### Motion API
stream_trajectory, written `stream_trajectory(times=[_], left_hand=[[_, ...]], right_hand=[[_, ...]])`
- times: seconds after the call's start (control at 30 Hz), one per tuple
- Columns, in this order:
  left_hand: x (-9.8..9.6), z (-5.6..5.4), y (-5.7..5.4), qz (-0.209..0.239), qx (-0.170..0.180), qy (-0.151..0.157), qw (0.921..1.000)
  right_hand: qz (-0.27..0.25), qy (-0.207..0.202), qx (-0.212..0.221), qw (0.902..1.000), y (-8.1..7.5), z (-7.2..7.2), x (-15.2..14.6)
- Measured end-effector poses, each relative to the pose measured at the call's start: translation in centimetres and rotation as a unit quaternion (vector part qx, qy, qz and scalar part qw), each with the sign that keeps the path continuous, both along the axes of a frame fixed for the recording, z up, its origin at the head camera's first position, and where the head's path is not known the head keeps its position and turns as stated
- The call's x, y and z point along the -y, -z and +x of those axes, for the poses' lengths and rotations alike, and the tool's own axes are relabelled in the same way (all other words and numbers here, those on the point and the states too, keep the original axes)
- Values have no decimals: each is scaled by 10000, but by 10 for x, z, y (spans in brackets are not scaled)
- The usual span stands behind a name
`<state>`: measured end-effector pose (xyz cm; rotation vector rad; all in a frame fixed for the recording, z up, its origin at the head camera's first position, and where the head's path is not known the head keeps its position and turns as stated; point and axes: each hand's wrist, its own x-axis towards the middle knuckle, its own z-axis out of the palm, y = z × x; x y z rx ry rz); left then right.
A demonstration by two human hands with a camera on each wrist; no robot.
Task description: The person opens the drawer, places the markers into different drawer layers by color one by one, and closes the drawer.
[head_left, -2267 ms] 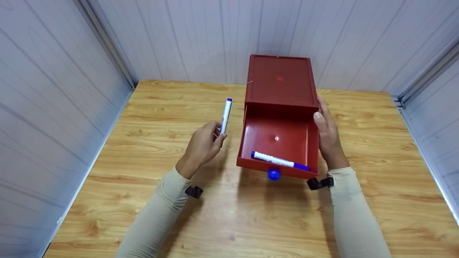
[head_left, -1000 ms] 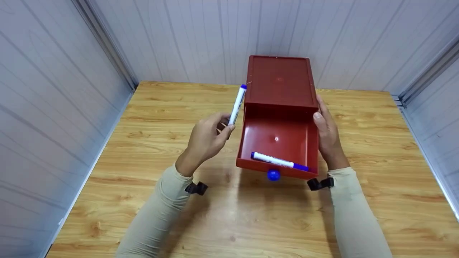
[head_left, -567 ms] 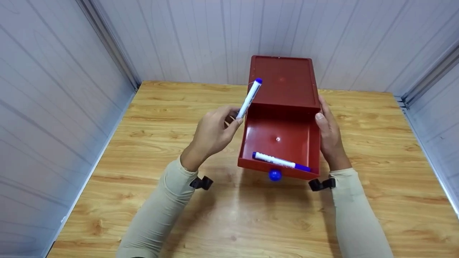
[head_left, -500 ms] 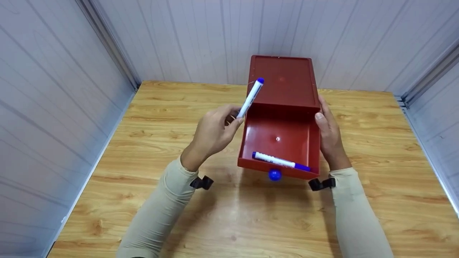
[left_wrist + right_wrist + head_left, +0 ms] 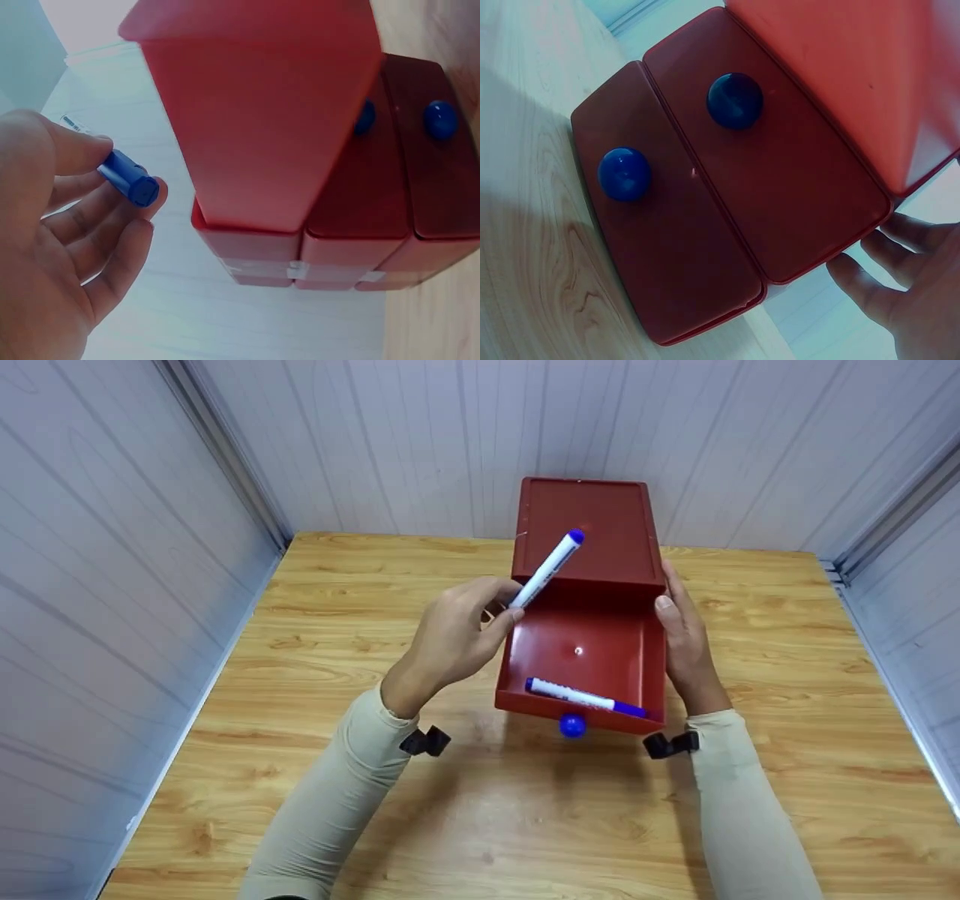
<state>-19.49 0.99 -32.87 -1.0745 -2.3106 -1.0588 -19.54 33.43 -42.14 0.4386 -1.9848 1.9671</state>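
Observation:
My left hand (image 5: 454,637) pinches a white marker (image 5: 547,570) between thumb and fingers. The marker slants up to the right, its blue end over the top of the red drawer cabinet (image 5: 600,506); the left wrist view shows its other blue end (image 5: 135,184) below the thumb. The cabinet's top drawer (image 5: 592,637) is pulled out, with a blue knob (image 5: 573,726) on its front. Inside, along the front wall, lies a second marker (image 5: 577,695), white and blue. My right hand (image 5: 684,645) rests against the cabinet's right side, its fingertips touching the wall in the right wrist view.
Two lower drawers, a middle one (image 5: 780,165) and a bottom one (image 5: 682,255), are pushed in, each with a blue knob. The cabinet stands on a wood-grain table (image 5: 300,682), close to the pale back wall (image 5: 405,442). Side walls flank the table.
The left hand has moved right and slightly away with its marker, from beside the cabinet to the open drawer's left edge. The right hand, cabinet and second marker have stayed put.

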Motion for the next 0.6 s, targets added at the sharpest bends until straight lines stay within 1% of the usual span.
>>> stream_trajectory(times=[0.1, 0.2, 0.27, 0.33, 0.47, 0.6], left_hand=[[-3, 2, -3, -102, 0, 72, 9999], [-6, 3, -6, -263, 56, 73, 9996], [-8, 4, -9, -380, 171, 122, 9991], [-11, 5, -11, -525, 320, 236, 9978], [-18, 6, -15, -969, 575, 503, 9924], [-24, 7, -17, -1426, 657, 651, 9854]], right_hand=[[-36, -89, -27, 9999, 0, 0, 1], [12, -88, -10, 10000, -1, 2, 1], [43, -59, 50, 10000, -2, 4, 2], [60, -36, 83, 9999, -3, 4, 3], [83, 1, 121, 9999, -2, 4, 2], [157, -11, 181, 9997, -1, 2, 1]])
